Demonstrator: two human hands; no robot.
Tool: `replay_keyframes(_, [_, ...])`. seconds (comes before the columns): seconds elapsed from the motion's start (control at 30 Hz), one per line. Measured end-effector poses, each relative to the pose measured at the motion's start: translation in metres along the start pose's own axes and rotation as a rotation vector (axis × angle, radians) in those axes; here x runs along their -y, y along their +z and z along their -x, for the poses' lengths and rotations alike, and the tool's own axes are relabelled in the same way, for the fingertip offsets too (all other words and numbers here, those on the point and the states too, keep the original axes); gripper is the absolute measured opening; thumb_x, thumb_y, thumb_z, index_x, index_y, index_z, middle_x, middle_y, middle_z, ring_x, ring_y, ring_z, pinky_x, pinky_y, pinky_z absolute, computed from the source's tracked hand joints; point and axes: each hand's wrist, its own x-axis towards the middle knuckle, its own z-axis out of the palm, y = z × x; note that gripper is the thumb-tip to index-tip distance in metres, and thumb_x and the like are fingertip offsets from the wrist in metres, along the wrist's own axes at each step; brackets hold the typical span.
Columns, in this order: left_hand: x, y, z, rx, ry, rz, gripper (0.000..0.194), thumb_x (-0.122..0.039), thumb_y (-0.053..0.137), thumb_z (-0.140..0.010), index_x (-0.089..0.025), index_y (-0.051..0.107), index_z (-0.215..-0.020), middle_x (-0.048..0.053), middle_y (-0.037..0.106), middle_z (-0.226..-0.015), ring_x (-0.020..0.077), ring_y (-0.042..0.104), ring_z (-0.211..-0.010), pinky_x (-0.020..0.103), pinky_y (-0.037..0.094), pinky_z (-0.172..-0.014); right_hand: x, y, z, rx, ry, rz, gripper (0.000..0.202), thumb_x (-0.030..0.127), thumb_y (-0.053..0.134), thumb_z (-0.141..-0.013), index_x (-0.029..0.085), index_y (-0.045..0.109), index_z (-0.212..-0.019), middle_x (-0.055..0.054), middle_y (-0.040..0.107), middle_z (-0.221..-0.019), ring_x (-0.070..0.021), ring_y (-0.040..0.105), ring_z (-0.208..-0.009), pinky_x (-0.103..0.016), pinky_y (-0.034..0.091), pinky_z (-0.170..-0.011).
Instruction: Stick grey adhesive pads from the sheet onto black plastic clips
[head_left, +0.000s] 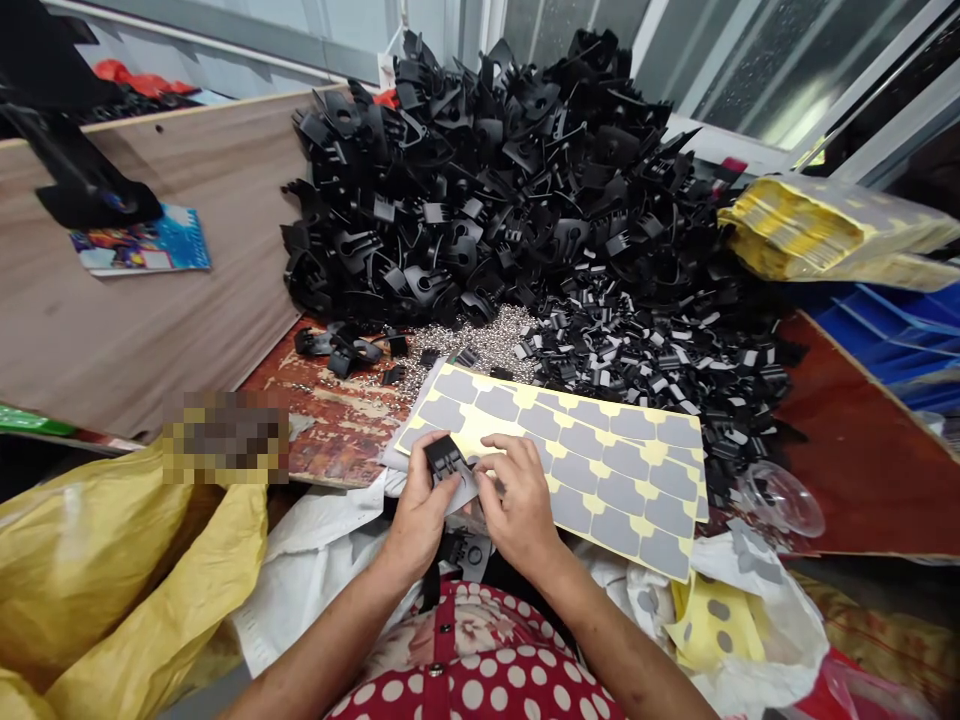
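Observation:
My left hand [420, 505] is closed around a black plastic part [442, 455] with a slotted end, held above my lap at the table's front edge. A smooth grey face shows on its lower portion, under my left thumb. At the part's right edge, my right hand [519, 500] has thumb and forefinger brought together; whatever lies between them is hidden. Just beyond my right hand lies a yellow backing sheet [472, 425] with rows of grey stickers [577, 485]. Another part [469, 553] with a round mark rests below my hands.
A tall heap of black plastic parts [480, 190] fills the table's back. Small metal balls [487, 340] and small black clips [622, 350] lie before it. A clear plastic bowl [784, 500], yellow sheet bundle [817, 230] and blue crates [892, 340] stand right; a yellow sack [97, 560] sits left.

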Motion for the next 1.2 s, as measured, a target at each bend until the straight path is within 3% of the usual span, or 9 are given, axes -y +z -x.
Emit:
replay_keyframes(0.13, [0.008,-0.004,-0.002,-0.011,0.107,-0.124,0.040,-0.023,0.067,-0.089,-0.030,0.055,-0.127,0.002,0.057,-0.125,0.0212,0.053,-0.122,0.035,0.038,-0.109,0.000,0.001,-0.004,-0.002,0.116,-0.161,0.015,0.014,0.055,-0.095,0.023,0.065,-0.090,-0.008,0.065,-0.112,-0.0234,0.059,-0.109,-0.039,0.050,-0.095])
replay_keyframes(0.37, [0.010,0.001,0.002,-0.025,-0.044,0.113,0.056,-0.034,0.080,-0.081,-0.032,0.048,-0.126,0.000,0.057,-0.111,0.0160,0.059,-0.084,0.025,0.052,-0.067,-0.007,0.001,-0.011,0.025,0.190,-0.142,0.012,0.018,0.060,-0.093,0.024,0.067,-0.084,-0.007,0.066,-0.108,-0.0239,0.059,-0.108,-0.040,0.048,-0.097])
replay_keyframes(0.57, [0.010,0.004,0.001,-0.069,-0.040,0.147,0.058,-0.029,0.084,-0.077,-0.032,0.048,-0.121,-0.001,0.056,-0.111,0.0155,0.058,-0.086,0.020,0.051,-0.056,-0.004,0.008,-0.005,-0.002,0.089,0.021,0.012,0.018,0.061,-0.093,0.024,0.070,-0.086,-0.008,0.067,-0.110,-0.0265,0.060,-0.108,-0.045,0.047,-0.099])
replay_keyframes(0.67, [0.006,0.006,0.002,-0.088,-0.071,0.204,0.059,-0.027,0.085,-0.074,-0.033,0.048,-0.120,-0.002,0.056,-0.110,0.0133,0.058,-0.080,0.018,0.049,-0.051,-0.005,0.003,-0.004,-0.112,0.039,0.046,0.025,0.022,0.062,-0.093,0.023,0.067,-0.117,-0.013,0.061,-0.131,-0.0302,0.058,-0.120,-0.050,0.047,-0.105])
replay_keyframes(0.77, [0.002,0.005,0.004,-0.112,-0.114,0.237,0.060,-0.024,0.085,-0.072,-0.032,0.048,-0.118,-0.004,0.055,-0.101,0.0100,0.056,-0.068,0.017,0.046,-0.045,-0.009,-0.010,-0.008,-0.276,0.139,-0.063,0.055,0.025,0.057,-0.096,0.021,0.041,-0.149,-0.017,0.056,-0.138,-0.0268,0.061,-0.115,-0.046,0.049,-0.103])
replay_keyframes(0.83, [0.001,0.004,0.006,-0.119,-0.133,0.234,0.062,-0.023,0.086,-0.070,-0.031,0.048,-0.118,-0.005,0.055,-0.098,0.0087,0.055,-0.063,0.017,0.045,-0.043,-0.011,-0.018,-0.009,-0.200,0.235,-0.151,0.045,0.028,0.051,-0.101,0.023,0.045,-0.145,-0.011,0.066,-0.119,-0.0227,0.065,-0.102,-0.039,0.052,-0.096])
replay_keyframes(0.97, [0.003,0.002,0.009,-0.041,-0.133,0.175,0.073,-0.020,0.089,-0.065,-0.031,0.047,-0.124,-0.005,0.058,-0.098,0.0076,0.055,-0.062,0.018,0.048,-0.047,-0.008,-0.016,-0.004,0.206,0.303,-0.283,0.030,0.033,0.040,-0.106,0.025,0.067,-0.117,-0.001,0.070,-0.087,-0.0184,0.067,-0.084,-0.028,0.051,-0.078])
replay_keyframes(1.07, [0.003,0.000,0.011,0.027,-0.137,0.111,0.076,-0.017,0.086,-0.067,-0.030,0.044,-0.129,-0.006,0.059,-0.093,0.0076,0.055,-0.060,0.020,0.049,-0.052,-0.002,-0.005,0.001,0.264,0.286,-0.324,0.028,0.033,0.043,-0.105,0.025,0.068,-0.114,0.000,0.071,-0.089,-0.0167,0.066,-0.081,-0.026,0.048,-0.077])
replay_keyframes(1.2, [-0.005,0.000,0.016,0.055,-0.152,0.091,0.076,-0.011,0.081,-0.068,-0.030,0.043,-0.131,-0.007,0.060,-0.088,0.0086,0.058,-0.063,0.021,0.051,-0.061,0.000,0.004,0.002,0.285,0.287,-0.355,0.020,0.026,0.055,-0.096,0.024,0.068,-0.111,0.005,0.061,-0.069,-0.0147,0.059,-0.065,-0.025,0.046,-0.068])
